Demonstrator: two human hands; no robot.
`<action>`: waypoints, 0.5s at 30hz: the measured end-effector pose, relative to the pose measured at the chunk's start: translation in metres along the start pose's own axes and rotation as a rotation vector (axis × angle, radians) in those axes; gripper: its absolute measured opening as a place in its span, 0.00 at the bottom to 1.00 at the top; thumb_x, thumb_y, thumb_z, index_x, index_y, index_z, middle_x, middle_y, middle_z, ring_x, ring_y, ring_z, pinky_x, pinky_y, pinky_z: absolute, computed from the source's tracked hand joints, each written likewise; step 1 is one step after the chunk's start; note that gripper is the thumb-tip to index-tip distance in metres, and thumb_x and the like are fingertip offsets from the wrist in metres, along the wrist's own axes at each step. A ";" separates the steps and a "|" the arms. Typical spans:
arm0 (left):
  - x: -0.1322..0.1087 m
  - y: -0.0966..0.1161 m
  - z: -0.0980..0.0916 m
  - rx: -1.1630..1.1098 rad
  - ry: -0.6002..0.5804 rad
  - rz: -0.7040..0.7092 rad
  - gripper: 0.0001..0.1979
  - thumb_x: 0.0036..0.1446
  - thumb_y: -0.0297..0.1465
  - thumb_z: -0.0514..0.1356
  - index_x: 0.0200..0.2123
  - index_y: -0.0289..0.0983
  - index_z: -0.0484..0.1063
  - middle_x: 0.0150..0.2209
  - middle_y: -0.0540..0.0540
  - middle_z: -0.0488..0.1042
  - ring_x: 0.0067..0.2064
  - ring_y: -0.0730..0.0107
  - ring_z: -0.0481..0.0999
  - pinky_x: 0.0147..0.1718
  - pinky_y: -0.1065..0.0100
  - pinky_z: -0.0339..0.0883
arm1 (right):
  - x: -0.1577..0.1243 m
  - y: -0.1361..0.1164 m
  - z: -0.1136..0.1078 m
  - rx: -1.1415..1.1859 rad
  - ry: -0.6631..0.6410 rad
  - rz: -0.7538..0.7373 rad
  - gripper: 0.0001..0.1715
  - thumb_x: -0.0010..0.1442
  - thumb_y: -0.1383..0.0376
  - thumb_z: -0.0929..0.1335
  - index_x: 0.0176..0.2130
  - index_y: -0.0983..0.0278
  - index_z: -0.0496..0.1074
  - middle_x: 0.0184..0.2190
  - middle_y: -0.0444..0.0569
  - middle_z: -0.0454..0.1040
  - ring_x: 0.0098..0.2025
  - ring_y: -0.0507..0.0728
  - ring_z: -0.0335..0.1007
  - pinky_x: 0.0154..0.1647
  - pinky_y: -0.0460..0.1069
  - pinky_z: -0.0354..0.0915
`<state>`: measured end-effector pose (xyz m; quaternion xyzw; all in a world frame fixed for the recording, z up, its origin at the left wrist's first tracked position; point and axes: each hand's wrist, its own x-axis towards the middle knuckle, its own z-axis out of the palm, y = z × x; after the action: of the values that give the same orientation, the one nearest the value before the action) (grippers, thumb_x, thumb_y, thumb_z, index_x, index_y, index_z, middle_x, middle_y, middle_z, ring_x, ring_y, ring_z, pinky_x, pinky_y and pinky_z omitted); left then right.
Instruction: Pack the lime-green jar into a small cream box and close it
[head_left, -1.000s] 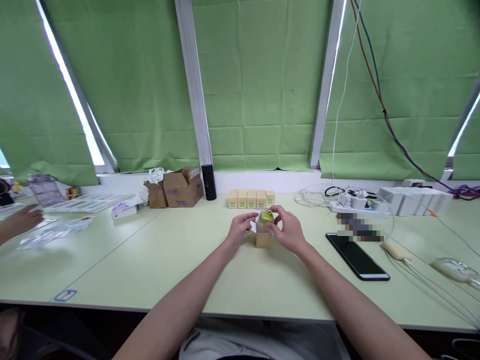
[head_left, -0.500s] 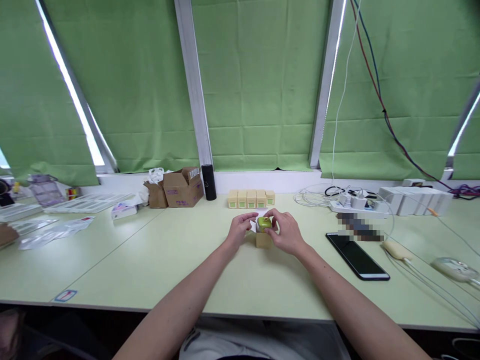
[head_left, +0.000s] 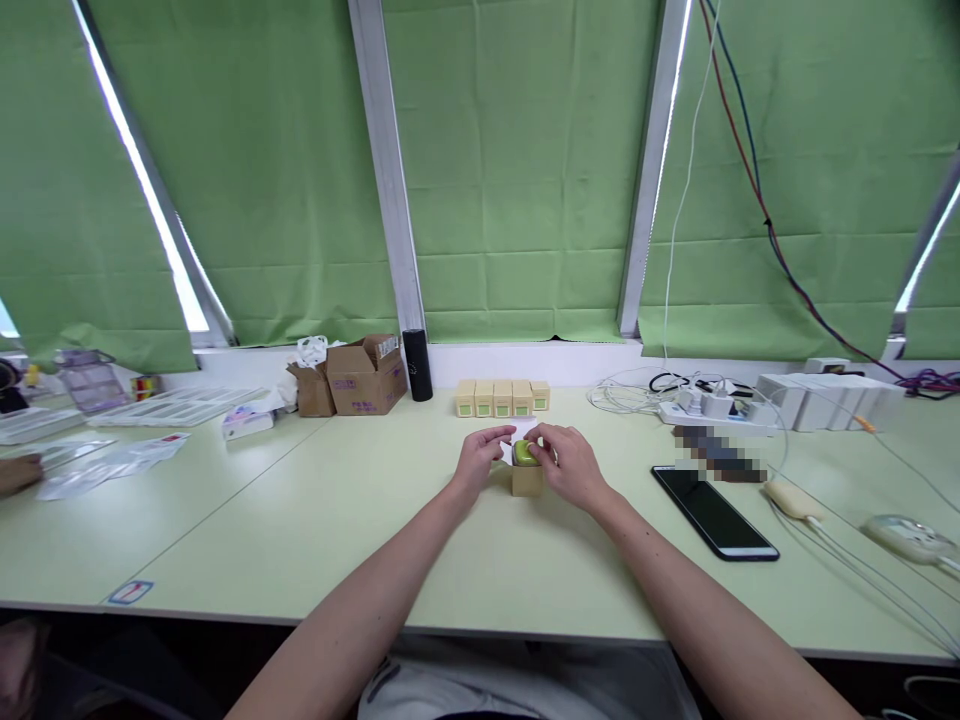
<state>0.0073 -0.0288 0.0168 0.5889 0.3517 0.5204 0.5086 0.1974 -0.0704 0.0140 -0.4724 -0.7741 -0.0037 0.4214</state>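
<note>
A small brown cardboard box (head_left: pixel 527 483) stands upright on the table, its top open and pale flaps raised. In its mouth sits a glossy green rounded object (head_left: pixel 526 454), its lower part hidden by the box. My right hand (head_left: pixel 571 466) is closed on the green object, thumb on its near side and fingers over its top. At the box's left, my left hand (head_left: pixel 478 461) has its fingers bent around the pale flap (head_left: pixel 507 452). Whether it grips the flap tightly is too small to tell.
Several small boxes with green labels (head_left: pixel 495 398) stand in a row behind my hands. To the right lie a black phone (head_left: pixel 716 512), chargers and a power strip (head_left: pixel 716 415) with cables. A larger carton (head_left: pixel 366 378) and a black cylinder (head_left: pixel 418 365) stand at back left.
The green object has sunk lower into the box and shifted slightly left. My right hand has moved with it, fingers now over its top. My left hand stays almost still.
</note>
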 end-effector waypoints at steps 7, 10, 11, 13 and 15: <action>0.002 -0.003 -0.001 -0.015 -0.021 -0.012 0.25 0.36 0.26 0.58 0.41 0.33 0.83 0.37 0.42 0.81 0.39 0.64 0.75 0.42 0.65 0.67 | -0.001 0.004 0.009 0.080 0.032 0.035 0.07 0.65 0.67 0.67 0.36 0.58 0.74 0.45 0.48 0.77 0.36 0.55 0.72 0.41 0.53 0.67; 0.001 -0.002 -0.001 -0.010 -0.011 -0.010 0.25 0.37 0.26 0.58 0.41 0.33 0.84 0.37 0.42 0.81 0.40 0.64 0.75 0.42 0.65 0.67 | 0.000 0.005 0.012 0.140 0.034 0.101 0.07 0.63 0.67 0.68 0.33 0.58 0.75 0.46 0.49 0.75 0.37 0.55 0.73 0.40 0.53 0.70; 0.000 -0.002 0.000 -0.011 -0.008 -0.011 0.25 0.37 0.26 0.58 0.41 0.33 0.84 0.37 0.42 0.81 0.40 0.64 0.75 0.42 0.66 0.67 | 0.000 0.005 0.013 0.158 0.035 0.120 0.07 0.62 0.67 0.68 0.32 0.58 0.76 0.46 0.49 0.75 0.36 0.55 0.73 0.40 0.53 0.71; -0.001 -0.001 0.000 -0.017 -0.010 -0.011 0.25 0.37 0.26 0.58 0.41 0.33 0.84 0.37 0.42 0.81 0.40 0.63 0.75 0.42 0.65 0.68 | 0.001 0.005 0.014 0.184 0.044 0.148 0.08 0.61 0.68 0.69 0.31 0.58 0.77 0.45 0.49 0.75 0.36 0.56 0.74 0.41 0.54 0.72; -0.001 0.000 0.000 -0.024 -0.016 -0.007 0.24 0.37 0.26 0.58 0.41 0.33 0.83 0.37 0.42 0.81 0.40 0.63 0.76 0.42 0.65 0.68 | 0.002 0.005 0.015 0.205 0.055 0.167 0.08 0.60 0.68 0.70 0.30 0.58 0.78 0.44 0.49 0.75 0.37 0.56 0.74 0.42 0.54 0.72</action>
<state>0.0074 -0.0303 0.0164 0.5857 0.3435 0.5179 0.5204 0.1912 -0.0598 0.0036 -0.4892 -0.7167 0.0978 0.4873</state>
